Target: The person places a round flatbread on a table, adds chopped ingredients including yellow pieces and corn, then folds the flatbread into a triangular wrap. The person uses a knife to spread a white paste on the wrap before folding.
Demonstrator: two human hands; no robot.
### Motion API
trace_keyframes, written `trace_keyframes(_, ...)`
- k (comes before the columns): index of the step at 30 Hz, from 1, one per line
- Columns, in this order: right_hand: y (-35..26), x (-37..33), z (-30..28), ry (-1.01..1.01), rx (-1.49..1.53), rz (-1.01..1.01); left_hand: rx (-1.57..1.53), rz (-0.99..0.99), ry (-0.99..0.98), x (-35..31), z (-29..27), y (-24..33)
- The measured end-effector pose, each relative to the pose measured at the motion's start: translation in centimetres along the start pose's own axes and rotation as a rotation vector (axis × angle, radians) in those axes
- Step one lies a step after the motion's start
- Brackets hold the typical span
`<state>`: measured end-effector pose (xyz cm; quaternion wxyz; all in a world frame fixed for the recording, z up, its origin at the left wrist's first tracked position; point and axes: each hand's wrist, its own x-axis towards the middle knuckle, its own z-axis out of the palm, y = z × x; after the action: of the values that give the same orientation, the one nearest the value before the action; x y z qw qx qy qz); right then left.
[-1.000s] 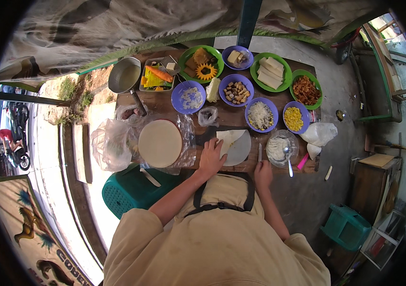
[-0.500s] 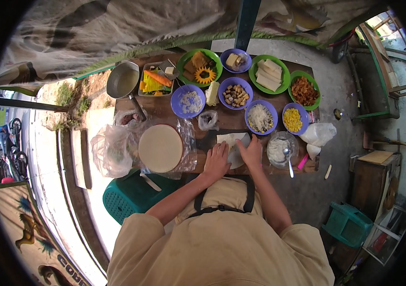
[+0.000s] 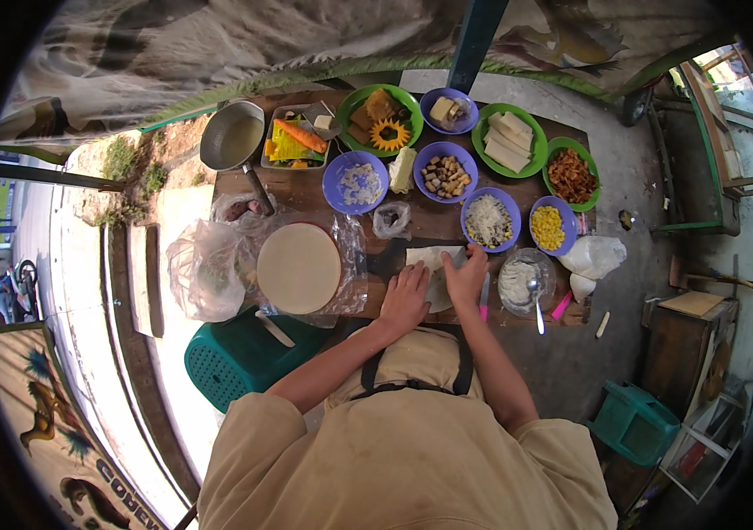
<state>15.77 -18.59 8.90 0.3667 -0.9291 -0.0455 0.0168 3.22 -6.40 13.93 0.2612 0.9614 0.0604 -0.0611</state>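
A thin pale wrapper sheet lies on a dark board at the table's near edge; its far part is bright, its near part grey in shade. My left hand rests on the sheet's left side with fingers stretched forward. On its right edge, my right hand is closed with thumb and fingers pinching the sheet; the fingertips are partly hidden. Just right of that hand lies a knife with a pink handle. A stack of round pale wrappers sits on clear plastic to the left.
Beyond my hands stand purple bowls of diced filling, grated white food and corn, plus green plates. A clear bowl of white paste with a spoon is at right. A saucepan and plastic bag are left.
My right hand has shifted slightly at the sheet's edge, and the knife beside it has come into view. My left hand stays on the sheet. The whole view has moved a little.
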Motion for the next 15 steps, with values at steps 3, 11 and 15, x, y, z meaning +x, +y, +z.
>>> trace_keyframes(3, -0.3, 0.1, 0.4, -0.015, 0.109, 0.133, 0.005, 0.003, -0.009, 0.0, 0.1, -0.1)
trace_keyframes(11, -0.9, 0.7, -0.7, -0.311, 0.137, 0.293, 0.008, 0.018, 0.015, 0.0, 0.1, -0.1)
trace_keyframes(15, -1.3, 0.2, -0.1, -0.224, 0.101, 0.098, -0.033, 0.004, 0.021, -0.1, 0.2, -0.2)
